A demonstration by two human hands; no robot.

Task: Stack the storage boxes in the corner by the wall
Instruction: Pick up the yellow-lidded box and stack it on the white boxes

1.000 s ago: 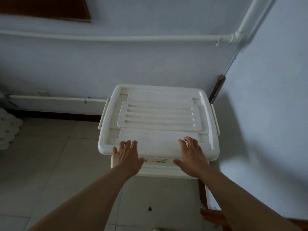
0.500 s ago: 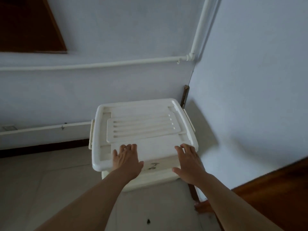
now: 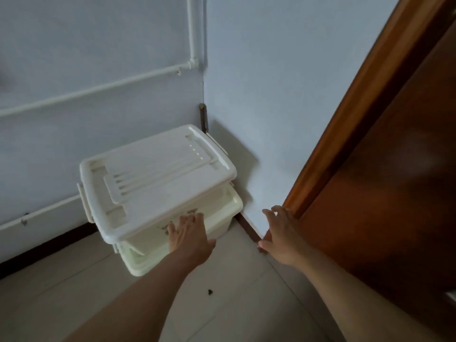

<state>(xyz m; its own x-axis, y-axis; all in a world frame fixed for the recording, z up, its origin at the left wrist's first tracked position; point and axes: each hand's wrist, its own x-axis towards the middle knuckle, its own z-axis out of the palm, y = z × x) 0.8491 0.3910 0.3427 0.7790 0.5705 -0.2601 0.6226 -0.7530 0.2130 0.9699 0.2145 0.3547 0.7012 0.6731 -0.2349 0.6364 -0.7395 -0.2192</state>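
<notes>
Two white boxes sit in the far corner, where the two walls meet. The top box (image 3: 158,178) sits on the bottom box (image 3: 177,243), turned a little so their edges do not line up. The bottom box stands on the floor (image 3: 74,292).

The left hand (image 3: 190,236) is at the near edge of the top box, fingers straight and flat, holding nothing. The right hand (image 3: 281,233) is in the air to the right of the boxes, fingers apart and loose, holding nothing. A brown door (image 3: 385,169) is on the right. A white pipe (image 3: 98,88) runs along the far wall.
</notes>
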